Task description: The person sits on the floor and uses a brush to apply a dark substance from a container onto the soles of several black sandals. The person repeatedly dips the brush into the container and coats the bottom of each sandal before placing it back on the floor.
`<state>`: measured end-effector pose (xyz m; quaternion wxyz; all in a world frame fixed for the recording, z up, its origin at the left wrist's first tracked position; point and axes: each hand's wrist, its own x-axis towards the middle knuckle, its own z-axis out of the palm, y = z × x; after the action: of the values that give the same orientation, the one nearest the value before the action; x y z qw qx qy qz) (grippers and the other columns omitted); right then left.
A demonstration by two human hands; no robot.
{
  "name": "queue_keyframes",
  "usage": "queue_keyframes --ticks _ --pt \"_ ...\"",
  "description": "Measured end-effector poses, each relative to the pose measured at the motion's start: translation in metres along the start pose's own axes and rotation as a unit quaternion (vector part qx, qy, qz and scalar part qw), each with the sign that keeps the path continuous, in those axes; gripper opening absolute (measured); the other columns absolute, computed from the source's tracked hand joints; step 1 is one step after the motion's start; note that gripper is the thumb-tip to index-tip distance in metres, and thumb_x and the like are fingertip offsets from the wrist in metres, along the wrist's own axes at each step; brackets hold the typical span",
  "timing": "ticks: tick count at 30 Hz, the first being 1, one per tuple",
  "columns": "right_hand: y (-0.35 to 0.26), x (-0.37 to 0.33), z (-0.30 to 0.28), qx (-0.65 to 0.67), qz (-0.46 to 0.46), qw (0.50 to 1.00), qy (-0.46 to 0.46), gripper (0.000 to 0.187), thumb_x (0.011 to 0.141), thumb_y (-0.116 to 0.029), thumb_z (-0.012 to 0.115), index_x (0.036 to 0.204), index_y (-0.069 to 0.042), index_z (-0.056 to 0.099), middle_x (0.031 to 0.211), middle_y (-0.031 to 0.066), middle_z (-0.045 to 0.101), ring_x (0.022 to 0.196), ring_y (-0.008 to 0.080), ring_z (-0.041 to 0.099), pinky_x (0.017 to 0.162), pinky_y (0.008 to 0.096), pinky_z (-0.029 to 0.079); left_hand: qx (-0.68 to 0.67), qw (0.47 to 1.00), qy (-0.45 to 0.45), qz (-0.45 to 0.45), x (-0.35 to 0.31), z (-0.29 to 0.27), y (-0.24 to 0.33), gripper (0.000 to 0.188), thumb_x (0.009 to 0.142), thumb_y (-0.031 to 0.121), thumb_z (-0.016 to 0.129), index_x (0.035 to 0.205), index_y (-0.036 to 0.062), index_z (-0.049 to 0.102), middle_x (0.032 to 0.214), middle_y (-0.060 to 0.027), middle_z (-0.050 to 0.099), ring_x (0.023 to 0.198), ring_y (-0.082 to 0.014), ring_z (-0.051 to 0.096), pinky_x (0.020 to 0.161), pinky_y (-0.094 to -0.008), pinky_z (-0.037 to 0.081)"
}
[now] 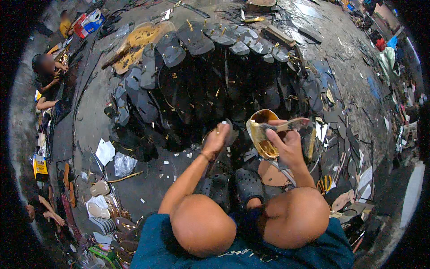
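My right hand (pixel 286 143) grips a glossy gold, oval shoe insole (pixel 261 134) upright just left of its fingers, while my left hand (pixel 216 140) pinches something too small to identify, so I judge a loosened grip could drop the insole onto the floor (pixel 148 184).

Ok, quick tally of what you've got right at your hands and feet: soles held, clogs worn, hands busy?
Gold sole held in the right hand: 1
Gold-rimmed sole piece under the left hand: 1
Black clogs on the feet: 2
Hands at work: 2
Total: 6
The dark soles fanned out beyond overlap too much to count.
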<state>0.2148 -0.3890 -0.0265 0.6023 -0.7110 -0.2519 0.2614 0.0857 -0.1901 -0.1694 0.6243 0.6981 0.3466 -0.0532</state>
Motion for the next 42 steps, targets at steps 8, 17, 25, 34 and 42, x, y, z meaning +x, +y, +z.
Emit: queue_keyframes --ticks 8,17,25,34,42 --pt "-0.003 0.053 0.097 -0.110 -0.244 0.963 -0.012 0.018 0.086 -0.015 0.070 0.099 -0.003 0.067 0.092 0.0122 0.070 0.084 0.0250 0.069 0.075 0.0333 0.052 -0.586 0.806 0.044 0.072 -0.099 -0.038 0.046 0.050 0.104 0.039 0.031 0.134 0.0041 0.051 0.120 -0.0088 0.064 0.104 -0.0204 0.064 0.091 -0.0363 0.053" --pt "-0.021 0.048 0.117 -0.074 -0.286 0.955 -0.029 0.021 0.083 -0.016 0.074 0.101 -0.008 0.066 0.092 0.0133 0.069 0.087 0.0273 0.068 0.078 0.0359 0.052 -0.523 0.837 0.127 0.097 -0.100 -0.040 0.014 0.044 0.104 0.034 0.036 0.130 0.0034 0.053 0.111 -0.0061 0.065 0.097 -0.0163 0.064 0.085 -0.0327 0.054" --pt "-0.033 0.047 0.114 -0.006 -0.196 0.980 0.007 0.017 0.088 -0.010 0.069 0.102 -0.003 0.065 0.097 0.0109 0.068 0.090 0.0199 0.065 0.079 0.0314 0.049 -0.367 0.876 0.279 0.141 -0.111 -0.022 0.045 0.042 0.102 0.037 0.047 0.118 0.0003 0.060 0.097 -0.0029 0.066 0.080 -0.0102 0.060 0.072 -0.0257 0.051" --pt "-0.034 0.030 0.109 0.335 0.152 0.925 -0.101 0.026 0.092 -0.021 0.066 0.111 -0.004 0.063 0.101 0.0035 0.067 0.088 0.0127 0.063 0.080 0.0282 0.050 -0.490 0.869 -0.062 -0.032 -0.183 -0.037 0.030 0.071 0.097 0.063 0.030 0.129 0.0046 0.054 0.115 -0.0136 0.066 0.100 -0.0260 0.066 0.085 -0.0376 0.055" --pt "-0.007 0.022 0.144 0.105 0.007 0.975 -0.195 0.029 0.088 -0.024 0.071 0.108 -0.003 0.065 0.099 0.0077 0.069 0.091 0.0159 0.063 0.081 0.0315 0.050 -0.560 0.822 0.098 0.045 -0.184 -0.064 0.044 0.085 0.087 0.075 0.036 0.131 0.0038 0.053 0.117 -0.0181 0.064 0.102 -0.0282 0.065 0.090 -0.0422 0.053"
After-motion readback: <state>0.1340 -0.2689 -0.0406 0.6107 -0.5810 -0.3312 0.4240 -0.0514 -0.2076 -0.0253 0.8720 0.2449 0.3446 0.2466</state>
